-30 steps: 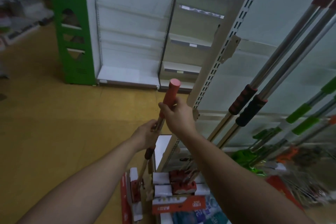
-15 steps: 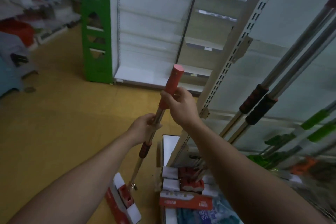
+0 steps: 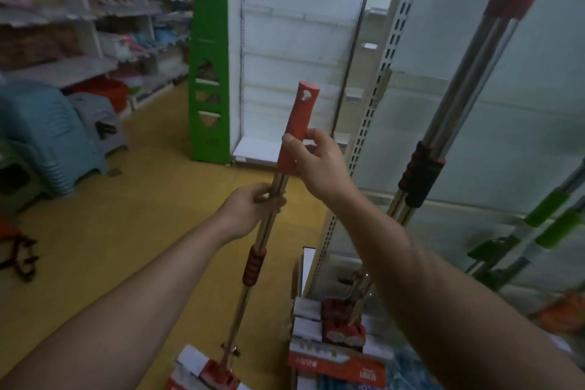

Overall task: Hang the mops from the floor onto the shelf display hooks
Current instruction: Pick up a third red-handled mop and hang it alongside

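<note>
Both hands are clamped on 1 mop [image 3: 263,237], and the head view is the only view we have. Our left hand [image 3: 250,209] wraps round the bare steel shaft [image 3: 240,304], just below the red end cap [image 3: 299,127]. Our right hand [image 3: 319,165] pinches the lower part of that cap between thumb and fingers. The 2 hands sit close together, 1 above the other, with no visible contact between them. The mop is held out in front of us, above the yellow floor [image 3: 142,215] and just left of the slotted upright [image 3: 373,123]. Its mop head [image 3: 218,374] lies at the bottom edge of the frame; we cannot tell whether it is clear of the floor. The long axis runs steeply from the head at lower left to the cap at upper right, close to upright. The cap end points up and away from us, toward the white shelving. A hang hole [image 3: 305,94] shows near the cap tip, on the side facing us. We judge the step in hand to be the lift and carry: the mop is picked up but not hung. More boxed mops [image 3: 342,326] lie low at the foot of the upright. Several hung mops [image 3: 459,98] slant down the display panel at right. The hooks are out of frame above. The next move calls for raising the cap end toward the display and lining the hole up with a free hook.
</note>
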Demonstrator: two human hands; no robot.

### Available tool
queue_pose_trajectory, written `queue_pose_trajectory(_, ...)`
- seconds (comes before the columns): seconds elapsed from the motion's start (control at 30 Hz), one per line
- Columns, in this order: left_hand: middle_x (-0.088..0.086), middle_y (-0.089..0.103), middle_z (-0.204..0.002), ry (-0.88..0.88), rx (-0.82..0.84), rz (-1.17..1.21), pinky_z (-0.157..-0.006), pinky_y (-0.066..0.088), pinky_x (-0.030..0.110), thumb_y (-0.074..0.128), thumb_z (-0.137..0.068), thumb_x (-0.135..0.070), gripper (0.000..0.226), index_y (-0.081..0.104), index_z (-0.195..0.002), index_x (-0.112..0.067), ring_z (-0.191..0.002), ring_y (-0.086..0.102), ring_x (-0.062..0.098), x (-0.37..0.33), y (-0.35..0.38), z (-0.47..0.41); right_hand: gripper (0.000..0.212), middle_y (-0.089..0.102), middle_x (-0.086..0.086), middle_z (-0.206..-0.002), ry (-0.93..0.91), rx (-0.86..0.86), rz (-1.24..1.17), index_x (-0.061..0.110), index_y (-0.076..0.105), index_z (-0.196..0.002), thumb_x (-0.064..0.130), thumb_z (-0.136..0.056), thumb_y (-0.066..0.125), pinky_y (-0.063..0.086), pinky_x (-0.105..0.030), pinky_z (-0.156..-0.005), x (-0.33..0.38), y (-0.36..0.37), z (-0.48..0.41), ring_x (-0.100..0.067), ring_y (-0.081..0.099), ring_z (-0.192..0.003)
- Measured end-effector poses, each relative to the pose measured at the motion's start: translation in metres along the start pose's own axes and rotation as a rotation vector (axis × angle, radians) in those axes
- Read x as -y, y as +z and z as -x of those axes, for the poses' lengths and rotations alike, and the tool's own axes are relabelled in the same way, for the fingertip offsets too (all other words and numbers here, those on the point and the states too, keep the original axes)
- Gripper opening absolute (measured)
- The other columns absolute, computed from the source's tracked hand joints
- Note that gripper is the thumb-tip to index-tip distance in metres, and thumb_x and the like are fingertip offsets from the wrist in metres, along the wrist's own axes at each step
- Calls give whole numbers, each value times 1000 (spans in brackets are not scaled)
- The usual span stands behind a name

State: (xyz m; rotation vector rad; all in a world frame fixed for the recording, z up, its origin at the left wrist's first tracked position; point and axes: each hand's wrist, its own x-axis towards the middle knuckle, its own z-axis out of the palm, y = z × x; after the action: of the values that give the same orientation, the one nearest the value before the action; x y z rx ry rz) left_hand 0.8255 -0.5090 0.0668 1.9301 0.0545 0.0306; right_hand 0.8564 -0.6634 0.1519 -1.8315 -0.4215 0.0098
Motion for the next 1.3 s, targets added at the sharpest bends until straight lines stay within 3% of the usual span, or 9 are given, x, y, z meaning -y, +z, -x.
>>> queue_pose_trajectory(0.07, -3, 76, -98, -1, -27, -26, -70, 46, 24, 65, -96, -39, 26, 67, -120, -28, -92, 70, 6, -14, 6, 14, 44, 76, -4, -105, -7, 8, 25, 18, 56, -133, 48, -100, 61, 65, -41, -85, 12, -12, 10, -18, 78, -90)
queue_pose_trajectory(0.23, -1, 76, -97, 44, -109, -56, -67, 47, 20, 65, -97, -38, 20, 65, -116, -30, -85, 71, 2, -47, 38, 60, 32, 77, -1, -102, -77, 49, 89, 19, 62, -121, 38, -97, 71, 50, -12, -49, 38, -53, 45, -10, 78, -79)
queue_pose_trajectory(0.4, 2, 76, -97, 82, -135, -64, -66, 46, 22, 66, -97, -35, 26, 68, -116, -18, -82, 71, 5, -82, 64, 91, 25, 79, -4, -104, -177, 14, 173, 19, 66, -113, 37, -96, 70, 58, -28, -60, 61, -79, 71, -17, 79, -83)
queue_pose_trajectory(0.53, 9, 76, -102, 104, -82, -125, -56, 46, 8, 63, -99, -35, 28, 67, -111, -10, -82, 70, 7, -109, 78, 104, 28, 77, -4, -109, -208, 1, 242, 20, 66, -116, 41, -98, 67, 66, -43, -77, 75, -101, 86, -21, 77, -88)
queue_pose_trajectory(0.73, 12, 76, -101, 162, -75, -247, -87, 57, 55, 63, -92, -53, 40, 72, -98, -14, -96, 71, 38, -145, 102, 108, 37, 76, -4, -111, -211, -35, 275, 16, 67, -126, 42, -99, 65, 66, -45, -78, 89, -142, 108, -22, 78, -89)
queue_pose_trajectory(0.9, 1, 76, -94, 228, -49, -179, -80, 56, 42, 64, -94, -48, 32, 65, -113, -23, -83, 71, 22, -178, 132, 103, 40, 75, 1, -111, -214, -83, 270, 20, 65, -128, 46, -98, 67, 67, -41, -79, 96, -184, 114, -17, 77, -88)
queue_pose_trajectory(1.03, 3, 76, -97, 261, -21, -174, -81, 58, 43, 64, -92, -52, 25, 65, -105, -30, -88, 72, 23, -201, 153, 95, 43, 77, -5, -113, -211, -97, 214, 12, 67, -126, 43, -97, 69, 65, -43, -88, 100, -218, 116, -21, 78, -96)
queue_pose_trajectory(1.17, 1, 76, -96, 315, -2, -256, -78, 55, 39, 58, -96, -52, 27, 66, -107, -28, -87, 72, 19, -224, 169, 88, 27, 76, 1, -97, -223, -147, 218, 17, 67, -115, 37, -97, 69, 57, -17, -58, 103, -242, 116, -11, 76, -80)
queue_pose_trajectory(1.3, 6, 76, -101, 343, 4, -284, -86, 58, 46, 57, -93, -58, 39, 67, -108, -23, -90, 73, 24, -243, 178, 79, 33, 75, -8, -104, -247, -207, 206, 13, 65, -124, 34, -99, 68, 47, -11, -48, 109, -259, 114, -15, 74, -79)
